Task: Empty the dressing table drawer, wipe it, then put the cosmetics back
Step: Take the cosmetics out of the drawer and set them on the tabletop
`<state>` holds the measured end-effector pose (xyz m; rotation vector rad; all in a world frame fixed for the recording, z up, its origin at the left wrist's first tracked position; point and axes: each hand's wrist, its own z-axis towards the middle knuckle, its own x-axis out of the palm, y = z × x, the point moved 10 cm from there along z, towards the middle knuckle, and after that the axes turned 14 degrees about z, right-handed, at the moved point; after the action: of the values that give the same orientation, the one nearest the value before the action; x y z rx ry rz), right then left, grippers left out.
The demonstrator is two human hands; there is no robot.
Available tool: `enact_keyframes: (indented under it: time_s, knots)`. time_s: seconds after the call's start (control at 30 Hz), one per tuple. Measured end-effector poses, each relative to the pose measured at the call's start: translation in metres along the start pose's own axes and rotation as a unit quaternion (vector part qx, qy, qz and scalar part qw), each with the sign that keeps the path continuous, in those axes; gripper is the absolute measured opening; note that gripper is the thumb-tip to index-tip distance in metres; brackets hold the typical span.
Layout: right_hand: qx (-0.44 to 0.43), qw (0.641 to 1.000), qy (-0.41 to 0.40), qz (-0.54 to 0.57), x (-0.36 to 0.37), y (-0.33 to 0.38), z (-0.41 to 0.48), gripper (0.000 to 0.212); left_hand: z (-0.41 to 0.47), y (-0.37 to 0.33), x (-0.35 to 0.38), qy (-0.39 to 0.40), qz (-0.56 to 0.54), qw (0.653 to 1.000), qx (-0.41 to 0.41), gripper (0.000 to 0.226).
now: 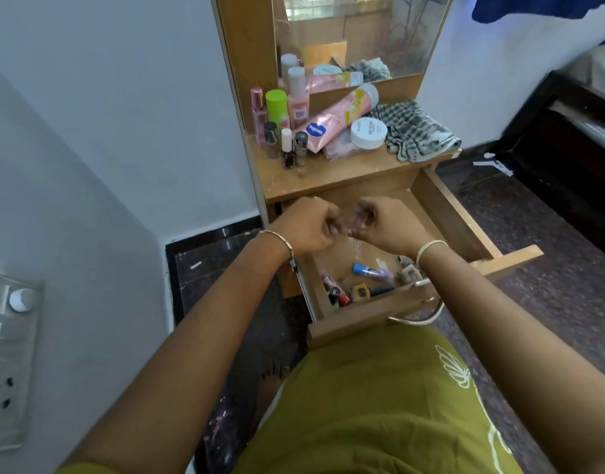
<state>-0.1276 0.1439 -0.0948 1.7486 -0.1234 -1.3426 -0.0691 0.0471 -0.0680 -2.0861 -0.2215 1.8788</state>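
The wooden drawer (356, 320) stands pulled out below the dressing table top (332, 177). Several small cosmetics lie in it: a blue tube (369, 271), nail polish bottles (338, 296) and a dark lipstick (380, 290). Over the drawer's back part, my left hand (306, 224) and my right hand (388, 224) meet with curled fingers. Together they pinch a blurred piece of clear plastic (349, 241) that hangs down into the drawer. On the top are a pink tube (338, 114), a white jar (368, 132), a green can (276, 107), several small bottles and a checked cloth (418, 131).
A mirror (356, 35) rises behind the table top. The white wall with a switch panel (10, 336) is close on the left. A dark bed frame (568, 131) stands at the right, across dark floor (533, 227). The drawer's metal handle (418, 318) is near my body.
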Motion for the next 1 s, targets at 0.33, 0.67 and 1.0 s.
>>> enact_keyframes:
  time_s: [0.33,0.67,1.0]
  knots:
    - [0.112,0.96,0.159,-0.203,0.042,-0.048,-0.029,0.019,0.002,-0.014,0.098,0.202,0.211,0.956,0.009,0.03]
    - [0.121,0.974,0.131,-0.14,0.041,-0.062,-0.025,0.018,0.01,-0.011,0.101,0.182,0.254,0.95,0.022,0.018]
    - [0.147,0.956,-0.006,0.256,-0.004,-0.065,-0.023,0.023,0.017,0.007,0.063,0.049,-0.04,0.997,-0.033,0.026]
